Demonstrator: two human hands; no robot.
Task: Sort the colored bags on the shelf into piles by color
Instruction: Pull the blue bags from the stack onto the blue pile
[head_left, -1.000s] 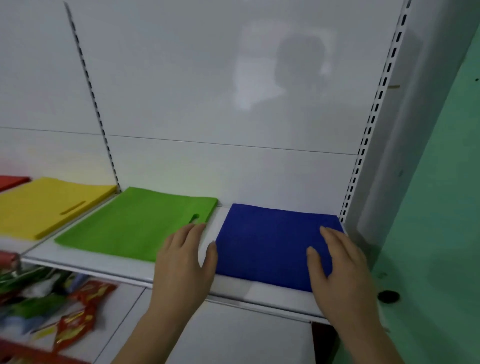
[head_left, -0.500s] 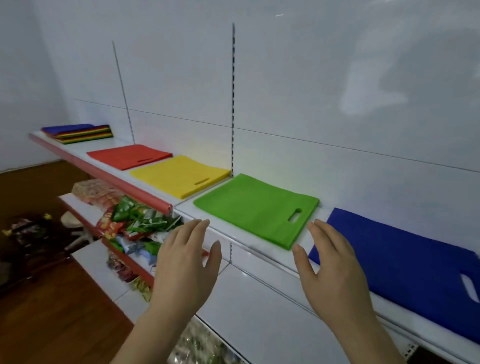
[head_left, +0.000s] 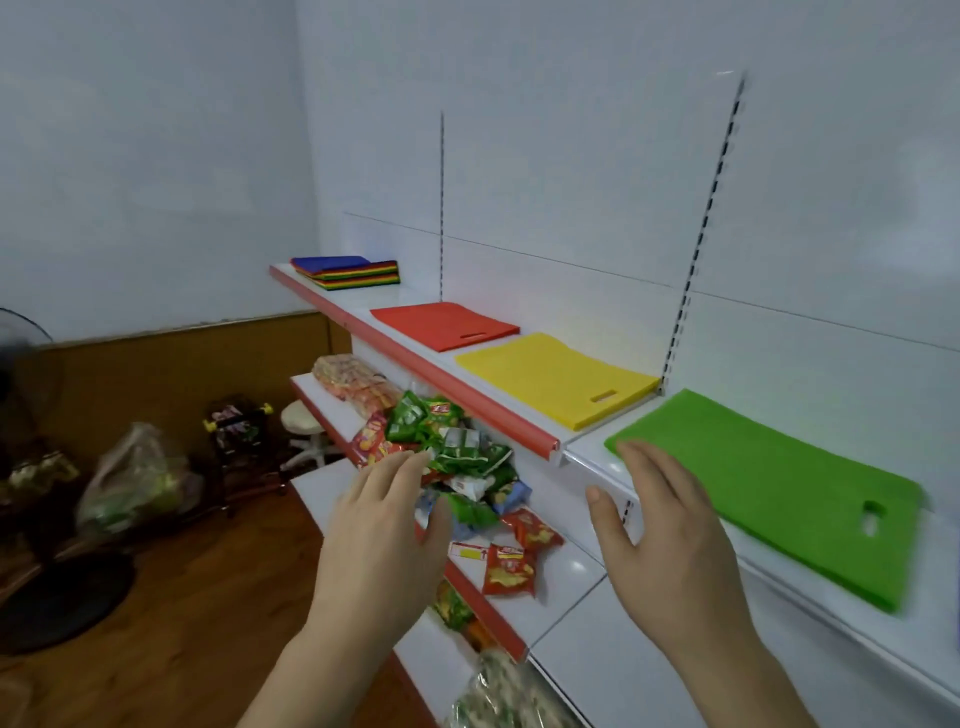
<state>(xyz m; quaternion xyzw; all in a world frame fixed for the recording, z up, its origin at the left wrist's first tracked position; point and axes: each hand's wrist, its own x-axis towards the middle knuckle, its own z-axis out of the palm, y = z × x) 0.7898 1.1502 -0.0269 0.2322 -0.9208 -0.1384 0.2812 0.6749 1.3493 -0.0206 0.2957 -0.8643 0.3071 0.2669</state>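
Fingers (head_left: 655, 470) of both the right hand (head_left: 670, 551) and left hand (head_left: 379, 540) are held spread and empty, while the unsorted mixed stack (head_left: 347, 271) is seen far up the shelf (head_left: 470, 389) leftward, nearer the left hand, its long edge lying along the shelf

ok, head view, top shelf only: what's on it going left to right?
mixed-color bag stack → red bag → yellow bag → green bag. Both hands hover in front of the shelf and hold nothing.
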